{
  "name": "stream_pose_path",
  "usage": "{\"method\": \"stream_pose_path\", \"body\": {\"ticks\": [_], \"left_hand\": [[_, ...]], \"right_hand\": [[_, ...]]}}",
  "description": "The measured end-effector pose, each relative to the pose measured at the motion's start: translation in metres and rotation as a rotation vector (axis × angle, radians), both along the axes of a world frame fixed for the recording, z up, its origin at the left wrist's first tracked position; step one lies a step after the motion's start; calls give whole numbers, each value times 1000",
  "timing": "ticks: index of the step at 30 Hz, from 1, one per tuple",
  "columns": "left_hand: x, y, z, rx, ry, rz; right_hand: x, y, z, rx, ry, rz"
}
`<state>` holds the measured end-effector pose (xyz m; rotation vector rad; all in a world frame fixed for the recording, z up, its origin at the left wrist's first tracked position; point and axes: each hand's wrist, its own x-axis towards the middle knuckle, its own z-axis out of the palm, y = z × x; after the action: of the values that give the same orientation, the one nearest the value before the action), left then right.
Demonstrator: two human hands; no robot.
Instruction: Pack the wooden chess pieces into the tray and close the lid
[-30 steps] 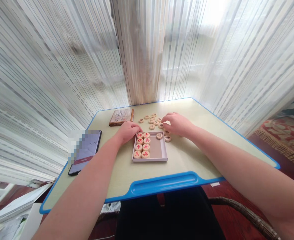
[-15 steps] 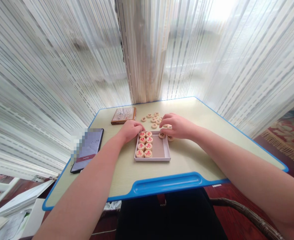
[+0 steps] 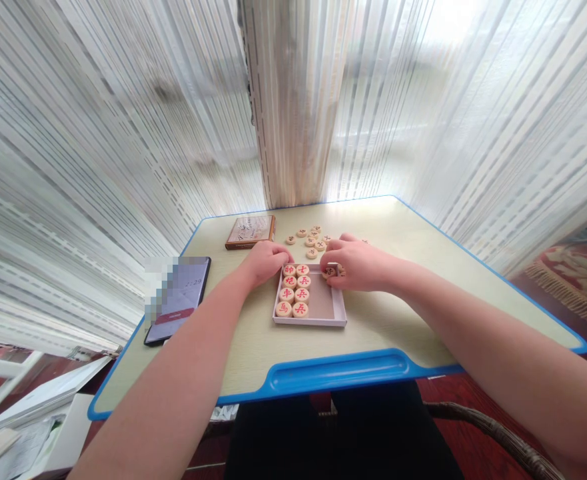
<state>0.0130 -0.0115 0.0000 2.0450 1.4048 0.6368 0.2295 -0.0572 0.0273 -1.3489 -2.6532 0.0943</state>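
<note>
A shallow white box (image 3: 318, 323) lies on the table. Its left half holds two columns of round wooden xiangqi pieces (image 3: 300, 295) with red characters. My left hand (image 3: 268, 261) is closed at the box's far left corner, thumb and fingers pinching its rim. At the far right corner, my right hand (image 3: 350, 262) curls its thumb and fingers around a dark-marked xiangqi piece (image 3: 328, 272) inside the box. Another piece, partly covered by that hand, sits just outside the right wall. Several loose dark-marked pieces (image 3: 311, 241) lie beyond the box.
A brown and white box lid (image 3: 250, 231) rests at the table's back left. On the left side lies a phone (image 3: 186, 293) with its screen lit. A blue pen groove (image 3: 340, 373) runs along the table's near edge. Striped sheer curtains (image 3: 293, 100) hang behind the table.
My right hand has moved slightly nearer and curled its fingers further around the piece at the box's far right corner. My left hand stays at the far left corner.
</note>
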Motion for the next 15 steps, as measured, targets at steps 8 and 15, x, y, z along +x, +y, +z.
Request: {"method": "stream_pose_path", "body": {"ticks": [8,15], "left_hand": [[0,0,0,5,-12,-1],[-1,0,-1,3,-8,-12]], "right_hand": [[0,0,-2,1,5,22],[14,15,3,106,256,-176]]}}
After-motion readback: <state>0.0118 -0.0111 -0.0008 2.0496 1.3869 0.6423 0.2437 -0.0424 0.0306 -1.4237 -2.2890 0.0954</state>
